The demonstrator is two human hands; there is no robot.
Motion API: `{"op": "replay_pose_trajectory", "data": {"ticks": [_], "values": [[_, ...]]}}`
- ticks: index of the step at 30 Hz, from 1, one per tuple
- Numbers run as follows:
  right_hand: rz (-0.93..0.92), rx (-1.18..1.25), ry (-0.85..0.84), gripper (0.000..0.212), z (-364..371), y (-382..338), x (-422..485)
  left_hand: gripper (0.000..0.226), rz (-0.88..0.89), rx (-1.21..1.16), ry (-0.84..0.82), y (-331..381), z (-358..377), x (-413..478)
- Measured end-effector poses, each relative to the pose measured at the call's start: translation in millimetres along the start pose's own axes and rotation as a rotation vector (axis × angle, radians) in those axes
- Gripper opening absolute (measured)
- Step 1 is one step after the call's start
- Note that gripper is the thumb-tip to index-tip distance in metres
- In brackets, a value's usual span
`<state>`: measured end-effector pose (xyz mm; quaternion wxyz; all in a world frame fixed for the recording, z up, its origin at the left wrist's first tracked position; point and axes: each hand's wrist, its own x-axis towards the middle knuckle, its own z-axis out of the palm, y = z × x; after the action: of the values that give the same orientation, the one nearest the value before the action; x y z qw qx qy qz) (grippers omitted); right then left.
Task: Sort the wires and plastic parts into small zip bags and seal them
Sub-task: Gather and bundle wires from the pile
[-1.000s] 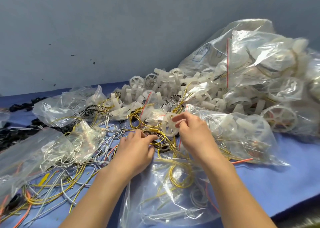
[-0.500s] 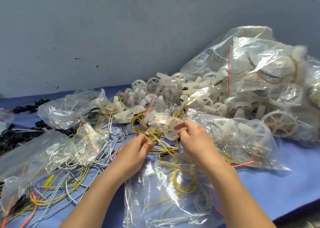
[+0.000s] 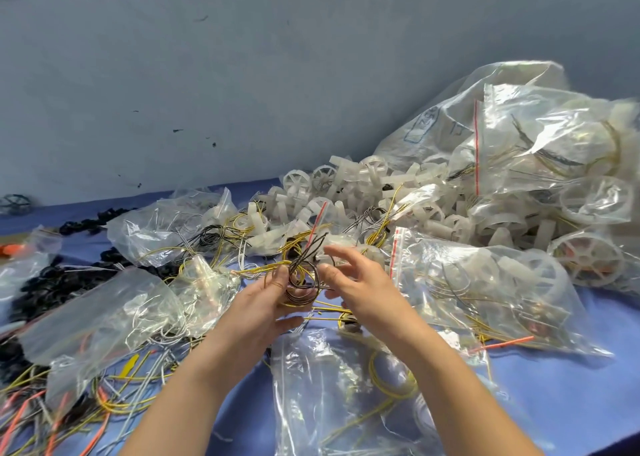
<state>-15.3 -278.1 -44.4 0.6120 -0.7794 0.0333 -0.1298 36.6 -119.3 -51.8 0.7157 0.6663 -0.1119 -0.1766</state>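
My left hand (image 3: 268, 303) holds a small coil of black and yellow wire (image 3: 302, 284) lifted above the blue table (image 3: 571, 386), thumb pressed on the coil. My right hand (image 3: 353, 282) hovers beside the coil with fingers spread and loosely bent, its thumb near the coil's right edge. A clear zip bag (image 3: 346, 396) with yellow wire loops lies flat under my forearms. Loose yellow, white and orange wires (image 3: 114, 403) sprawl at the lower left. White plastic wheel parts (image 3: 363, 185) are heaped behind my hands.
Filled zip bags (image 3: 547, 150) pile up at the right, one long bag (image 3: 485, 289) lying beside my right hand. More bags (image 3: 97, 317) sit at the left, with black plastic parts (image 3: 52, 282) behind them. A grey wall (image 3: 242, 91) closes the back.
Both hands have risen off the wire tangle. My left hand has lifted a black and yellow wire coil, and my right hand has let go of the white wheel and spread its fingers.
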Motion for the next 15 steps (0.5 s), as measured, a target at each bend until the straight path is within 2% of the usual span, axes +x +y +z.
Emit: {"op": "replay_pose_trajectory", "data": {"ticks": [2,5,7,10,12,14,15], "values": [[-0.028,-0.01,-0.035,0.023,5.0,-0.5,1.0,0.032,0.013,0.033,-0.023,0.2,0.7,-2.3],[-0.049,-0.032,-0.003,0.018,8.1,0.5,1.4,0.038,0.007,0.063,-0.017,1.2,1.5,-4.1],[-0.036,-0.01,0.04,0.02,6.2,-0.5,1.1,0.03,-0.032,0.064,-0.004,2.2,-1.1,-4.4],[-0.018,0.148,0.12,0.021,-0.7,-2.3,1.7,0.013,-0.125,-0.07,0.164,5.0,-14.1,-1.5],[0.009,0.298,0.158,0.02,-6.3,-3.4,1.2,0.01,-0.167,-0.142,0.32,8.7,-22.5,-3.7],[0.024,0.393,0.159,0.018,-9.5,-4.3,-0.1,0.02,-0.124,-0.043,0.449,14.8,-28.1,-5.6],[0.033,0.427,0.154,0.018,-9.9,-5.2,-0.8,0.035,-0.068,0.018,0.486,19.0,-28.6,-7.3]]}}
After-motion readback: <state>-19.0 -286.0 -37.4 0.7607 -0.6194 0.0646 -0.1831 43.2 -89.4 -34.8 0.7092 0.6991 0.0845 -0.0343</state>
